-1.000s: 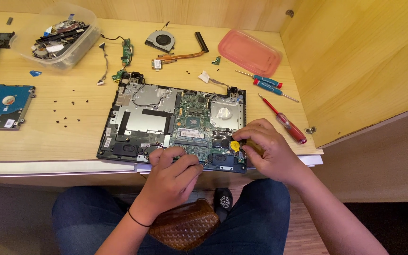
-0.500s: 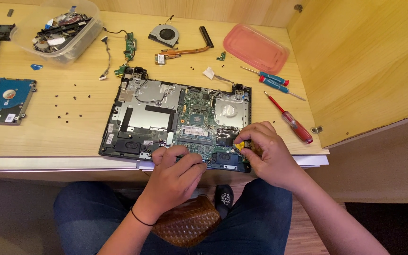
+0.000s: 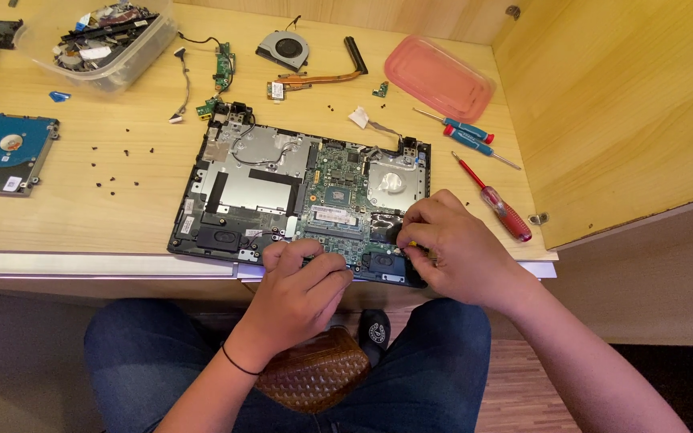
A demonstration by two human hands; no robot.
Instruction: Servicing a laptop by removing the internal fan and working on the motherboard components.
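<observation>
Head view: looking straight down at a wooden tabletop [image 3: 122, 200] and the person's lap.
Opened laptop [image 3: 298, 200]: lies base-up and uncovered at the near edge of the tabletop, green circuit board and silver plates showing.
Left hand [image 3: 302, 285]: sits on the laptop's near edge, fingers [image 3: 282, 252] curled tight and pressing down on the board; whether they pinch anything cannot be told.
Right hand [image 3: 451, 244]: over the laptop's near right corner, fingers bunched close around a small yellow-tipped tool [image 3: 411, 244] that is almost wholly hidden.
Red screwdriver [image 3: 495, 200]: lying just right of the laptop, near the right hand, untouched.
Two blue screwdrivers [image 3: 467, 136]: farther back on the right, side by side.
Pink lid [image 3: 439, 78]: far right, flat on the tabletop.
Cooling fan [image 3: 284, 48]: far centre, with its copper heat pipe [image 3: 330, 76] running to the right.
Hard drive [image 3: 6, 152]: left, well apart from the laptop.
Clear tub of parts [image 3: 102, 40]: far left corner.
Loose black screws [image 3: 114, 168]: scattered between the hard drive and the laptop.
Brown woven pouch [image 3: 314, 373]: on the person's lap, below the left wrist.
</observation>
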